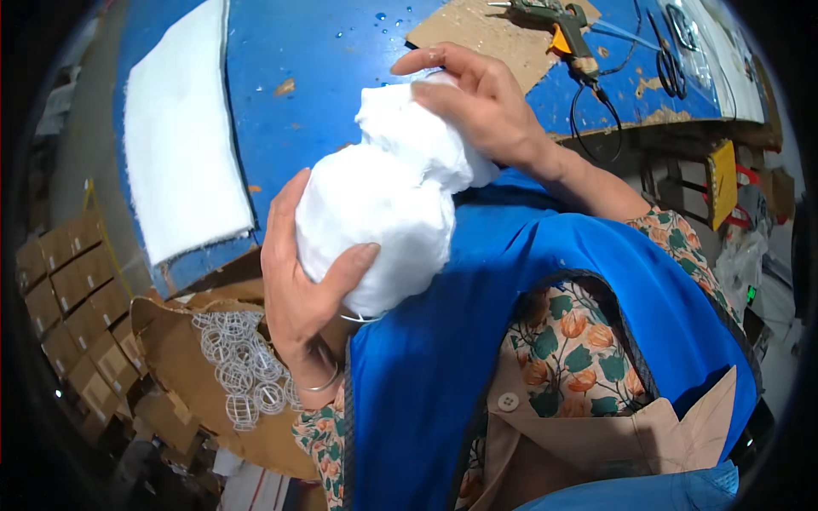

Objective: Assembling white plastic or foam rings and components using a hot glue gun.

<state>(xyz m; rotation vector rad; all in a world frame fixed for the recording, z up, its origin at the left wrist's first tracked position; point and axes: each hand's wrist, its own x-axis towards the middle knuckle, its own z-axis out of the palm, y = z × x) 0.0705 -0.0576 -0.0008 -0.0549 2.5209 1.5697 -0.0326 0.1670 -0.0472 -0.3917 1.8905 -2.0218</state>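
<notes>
A white, padded two-ball form (375,217), shaped like a snowman, is held above my lap at the table's near edge. My left hand (307,264) wraps round the side of its larger ball, thumb pressed on the front. At the smaller ball, my right hand (481,98) grips the far end, its index finger lifted slightly and thumb lying on the white padding. A bit of thin white wire (362,318) pokes out under the larger ball. The rest of whatever lies inside is hidden by the padding.
Flat white batting sheets (183,136) lie on the blue table (290,51) at left. A glue gun (558,30) on a brown board (464,25) and black scissors (669,68) are at far right. Several wire frames (243,362) fill a cardboard box (162,328); cartons (77,289) stand beyond.
</notes>
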